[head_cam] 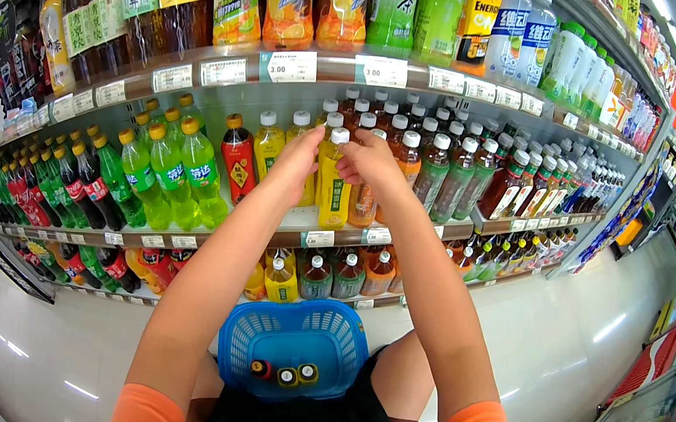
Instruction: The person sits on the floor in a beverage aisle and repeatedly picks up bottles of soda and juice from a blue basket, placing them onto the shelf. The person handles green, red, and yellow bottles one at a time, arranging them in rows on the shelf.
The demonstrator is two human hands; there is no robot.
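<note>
On the middle shelf stands a yellow drink bottle (332,200) with a white cap, close to the shelf's front edge. To its left my left hand (298,161) is raised, fingers pointing up, with a gap between it and the bottle. My right hand (375,162) is on the other side, its curled, parted fingers overlapping the bottle's upper right edge; whether they touch it is unclear. Neither hand visibly holds anything. Orange drink bottles (363,205) stand partly behind my right hand, and more yellow bottles (269,146) are beside my left hand.
Below my arms a blue plastic basket (247,322) holds several capped bottles (287,376). A brown shelf edge (330,54) with price tags overhangs the hands. Left are a red-labelled bottle (239,159) and green soda bottles (201,173); right are green-labelled bottles (453,186).
</note>
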